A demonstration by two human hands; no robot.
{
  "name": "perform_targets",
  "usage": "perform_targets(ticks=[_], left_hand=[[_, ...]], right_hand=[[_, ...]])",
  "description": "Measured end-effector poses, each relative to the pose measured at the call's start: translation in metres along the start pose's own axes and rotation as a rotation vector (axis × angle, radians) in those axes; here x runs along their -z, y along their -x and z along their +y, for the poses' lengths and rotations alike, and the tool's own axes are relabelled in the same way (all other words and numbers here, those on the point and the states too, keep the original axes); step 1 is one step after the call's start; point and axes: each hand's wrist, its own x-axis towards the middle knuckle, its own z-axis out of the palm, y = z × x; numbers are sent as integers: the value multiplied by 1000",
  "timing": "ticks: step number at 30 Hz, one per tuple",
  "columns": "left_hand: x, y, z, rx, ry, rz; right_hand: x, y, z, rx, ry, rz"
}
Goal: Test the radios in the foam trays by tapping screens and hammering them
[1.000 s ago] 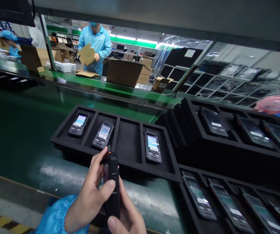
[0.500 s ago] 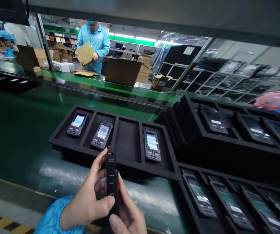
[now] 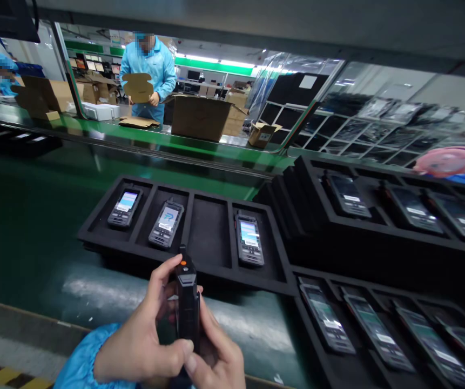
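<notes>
A black handheld device [image 3: 187, 308] with an orange button on its top end stands on edge between both my hands, low in the middle. My left hand [image 3: 143, 335] wraps it from the left, thumb pressed on its side. My right hand [image 3: 216, 359] grips it from the right and below. Just beyond lies a black foam tray [image 3: 210, 232] on the green belt; three of its slots hold lit-screen devices [image 3: 249, 239] and one slot between them has nothing in it.
To the right stand stacked black trays [image 3: 378, 232] and a nearer tray [image 3: 378, 329] filled with several dark-screen devices. Across the green conveyor [image 3: 25, 216], a person in a blue coat [image 3: 148, 70] holds cardboard beside an open carton [image 3: 200, 116]. A pink object [image 3: 446, 161] lies far right.
The device has turned slightly so its orange-buttoned top shows, and my hands have closed tighter round it. The person across the belt has turned the cardboard flat.
</notes>
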Motion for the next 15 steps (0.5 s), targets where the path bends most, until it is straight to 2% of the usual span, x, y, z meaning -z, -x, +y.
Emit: perform_targets(ticks=[3, 9, 15], left_hand=[[0, 0, 0, -7, 15, -5], [1, -3, 1, 1, 134, 12], [-2, -3, -1, 13, 159, 36]], right_hand=[[0, -2, -3, -3, -20, 1], [0, 3, -7, -127, -147, 35], [-1, -1, -17, -169, -215, 50]])
